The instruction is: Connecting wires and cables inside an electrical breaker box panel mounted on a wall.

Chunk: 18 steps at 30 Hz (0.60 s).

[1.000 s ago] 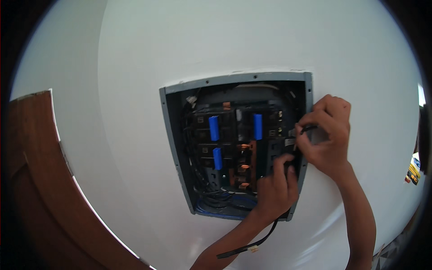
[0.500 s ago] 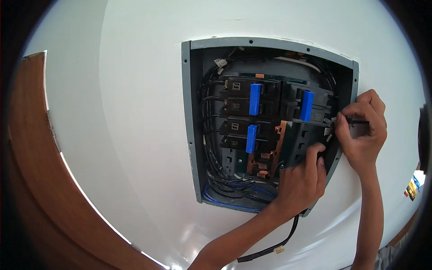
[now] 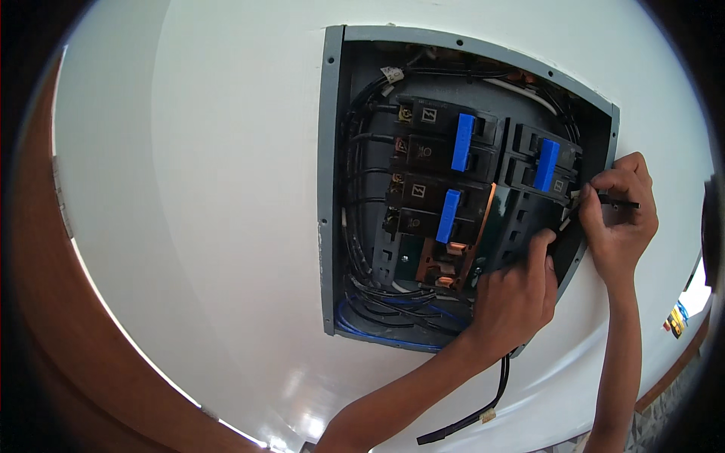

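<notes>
A grey electrical panel box (image 3: 330,189) is set into the white wall, with its inside exposed. My right hand (image 3: 623,226) is at its right edge, thumb and fingertips pinched on a black wire (image 3: 623,202) whose end sticks out to the right. Lower down, my left hand (image 3: 513,298) reaches into the box's lower right part, fingers bent near the right side wall; what they hold, if anything, is hidden. Above it sits a black circuit breaker (image 3: 570,160) with a blue bar (image 3: 545,164). Two more breakers (image 3: 434,124) with blue bars are mounted on the left.
Black wires (image 3: 350,226) run along the box's left side and bunch with blue wires (image 3: 377,337) at the bottom. Copper bars (image 3: 447,268) lie bare under the left breakers. Below the box hangs a black cable (image 3: 502,385) with a tan tag. Brown wood (image 3: 45,302) borders the far left.
The view has shifted, so the box appears farther right and higher. My right hand still pinches the black wire, and my left hand stays in the lower right of the box.
</notes>
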Tool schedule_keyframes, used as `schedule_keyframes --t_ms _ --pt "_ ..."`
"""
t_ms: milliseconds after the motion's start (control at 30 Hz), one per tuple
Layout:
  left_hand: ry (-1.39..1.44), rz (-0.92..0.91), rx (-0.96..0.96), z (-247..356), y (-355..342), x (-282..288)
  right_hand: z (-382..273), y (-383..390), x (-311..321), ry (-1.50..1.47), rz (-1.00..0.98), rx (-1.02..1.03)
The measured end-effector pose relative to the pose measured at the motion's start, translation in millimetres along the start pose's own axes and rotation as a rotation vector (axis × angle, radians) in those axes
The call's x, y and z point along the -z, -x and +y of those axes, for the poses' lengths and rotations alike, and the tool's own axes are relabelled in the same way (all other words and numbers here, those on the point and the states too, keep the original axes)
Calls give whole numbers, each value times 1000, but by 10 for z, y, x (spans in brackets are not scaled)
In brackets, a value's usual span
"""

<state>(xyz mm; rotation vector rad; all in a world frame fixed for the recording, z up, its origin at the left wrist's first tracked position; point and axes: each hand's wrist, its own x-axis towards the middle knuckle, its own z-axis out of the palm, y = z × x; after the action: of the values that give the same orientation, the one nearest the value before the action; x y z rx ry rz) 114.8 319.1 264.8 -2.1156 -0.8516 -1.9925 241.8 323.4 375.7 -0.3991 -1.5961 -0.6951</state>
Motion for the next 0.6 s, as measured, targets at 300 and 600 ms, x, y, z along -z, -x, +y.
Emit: schedule_keyframes --t_ms 300,600 --pt "-40 31 -23 9 -4 18 -21 -20 -8 -35 6 2" --pt "-66 18 -14 5 8 13 16 -20 -21 -48 14 3"
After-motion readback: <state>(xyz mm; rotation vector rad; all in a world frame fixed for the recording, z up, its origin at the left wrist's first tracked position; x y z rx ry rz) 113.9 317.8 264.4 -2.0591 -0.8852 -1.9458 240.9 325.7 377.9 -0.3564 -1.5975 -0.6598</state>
